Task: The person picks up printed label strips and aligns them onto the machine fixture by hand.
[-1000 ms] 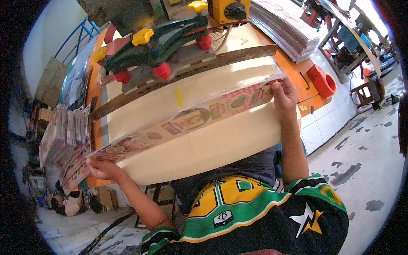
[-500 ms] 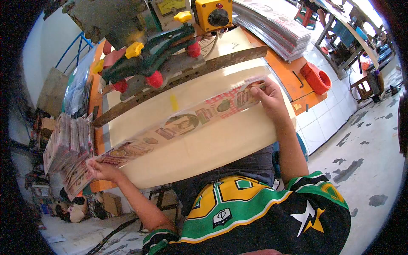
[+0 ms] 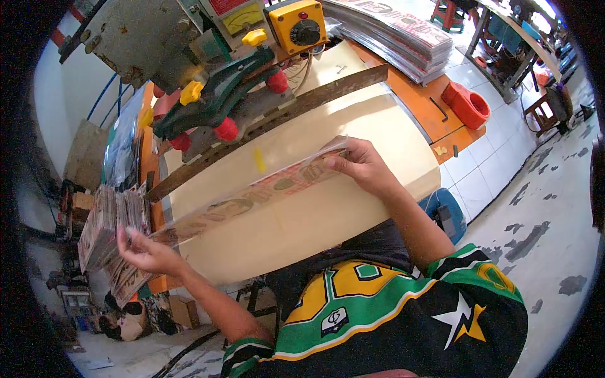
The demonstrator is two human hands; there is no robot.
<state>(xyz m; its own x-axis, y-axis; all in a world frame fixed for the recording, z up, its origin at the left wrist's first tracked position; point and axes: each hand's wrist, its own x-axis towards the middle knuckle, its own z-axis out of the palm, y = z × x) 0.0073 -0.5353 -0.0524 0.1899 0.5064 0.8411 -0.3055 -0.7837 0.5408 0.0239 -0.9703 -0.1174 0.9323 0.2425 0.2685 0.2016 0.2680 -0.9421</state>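
A long clear plastic strip printed with food pictures and red check (image 3: 277,183) stretches at a slant over the cream-coloured board (image 3: 302,217). My right hand (image 3: 364,165) pinches its right end, thumb on top. My left hand (image 3: 150,253) is at the strip's left end, thumb and fingers around it with the fingertips pointing up; the contact there is partly hidden. Beyond the strip, a machine bar with red knobs (image 3: 225,130) and yellow wing knobs (image 3: 191,92) stands over a long metal edge (image 3: 271,126).
Stacked printed plastic pieces (image 3: 104,230) stand left of the board. A pile of printed sheets (image 3: 403,41) lies at the back right. On the orange tabletop sit a red tape dispenser-like object (image 3: 466,106) and a hex key (image 3: 438,109). A yellow control box (image 3: 295,28) is at the back.
My right hand has moved left and slightly down, bringing the strip's right end nearer my body. My left hand's fingers now point more upward. The view has shifted a little.
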